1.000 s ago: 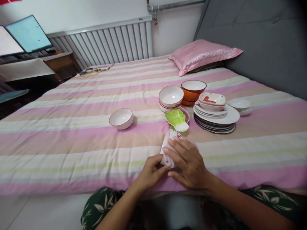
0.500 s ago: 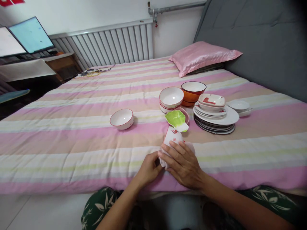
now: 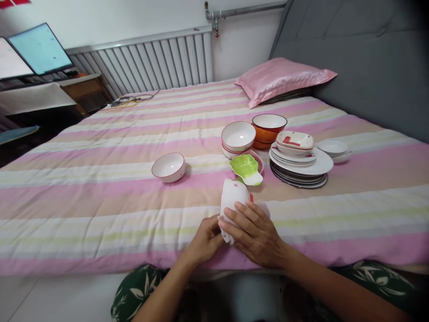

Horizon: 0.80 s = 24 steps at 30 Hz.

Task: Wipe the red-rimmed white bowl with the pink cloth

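Observation:
A white bowl [image 3: 233, 193] with a red rim and small red marks is tipped on its side above the bed's near edge. My left hand [image 3: 208, 239] grips its lower left rim, the fingertips hidden behind it. My right hand [image 3: 256, 232] lies over the bowl's outside, fingers curved, pressing a pale pink cloth [image 3: 228, 237] against it. Just beyond the bowl rests a green leaf-shaped dish [image 3: 246, 166] with a white end. Another white bowl with a red rim [image 3: 168, 168] stands alone to the left.
Behind the leaf dish are stacked white bowls [image 3: 238, 135] and orange bowls [image 3: 269, 129]. To their right stand a pile of plates [image 3: 323, 162] topped by square dishes [image 3: 295, 140], and small white dishes [image 3: 333, 146]. A pink pillow [image 3: 284, 80] lies by the grey headboard [image 3: 362, 58].
The bowl has turned in my hands, so its red print has shifted out of sight and more plain white side shows. Both hands remain in nearly the same place.

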{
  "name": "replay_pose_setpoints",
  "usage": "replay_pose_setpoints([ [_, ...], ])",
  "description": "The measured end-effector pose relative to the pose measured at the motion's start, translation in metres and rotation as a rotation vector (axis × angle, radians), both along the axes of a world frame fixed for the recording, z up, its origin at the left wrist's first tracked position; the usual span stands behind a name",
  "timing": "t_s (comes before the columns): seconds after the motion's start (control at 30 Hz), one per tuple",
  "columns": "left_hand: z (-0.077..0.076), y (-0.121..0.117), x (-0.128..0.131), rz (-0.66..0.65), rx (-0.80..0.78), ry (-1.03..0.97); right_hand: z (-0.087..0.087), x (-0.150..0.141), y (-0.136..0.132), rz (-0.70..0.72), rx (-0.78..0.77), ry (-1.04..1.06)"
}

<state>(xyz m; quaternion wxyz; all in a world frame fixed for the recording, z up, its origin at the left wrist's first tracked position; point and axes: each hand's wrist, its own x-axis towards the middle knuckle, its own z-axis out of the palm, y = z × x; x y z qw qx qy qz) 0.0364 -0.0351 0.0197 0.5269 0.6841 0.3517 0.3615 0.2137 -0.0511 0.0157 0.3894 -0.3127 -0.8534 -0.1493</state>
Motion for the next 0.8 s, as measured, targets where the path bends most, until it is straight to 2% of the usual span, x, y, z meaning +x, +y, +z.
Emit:
replay_pose_setpoints([
  [0.17, 0.014, 0.001, 0.003, 0.011, -0.117, -0.093, -0.002, -0.002, 0.002, 0.011, -0.03, 0.026],
  [0.27, 0.012, 0.001, 0.003, -0.012, -0.152, -0.098, -0.004, -0.001, 0.004, -0.016, -0.057, 0.024],
  [0.5, -0.009, 0.003, 0.001, 0.113, 0.006, 0.159, -0.006, 0.001, 0.008, -0.051, -0.072, 0.008],
  [0.63, -0.009, 0.004, 0.0, 0.137, 0.087, 0.27, -0.005, 0.0, 0.007, -0.06, -0.063, -0.002],
  [0.8, -0.009, 0.005, 0.0, 0.144, 0.091, 0.249, -0.007, 0.0, 0.006, -0.056, -0.037, -0.022],
])
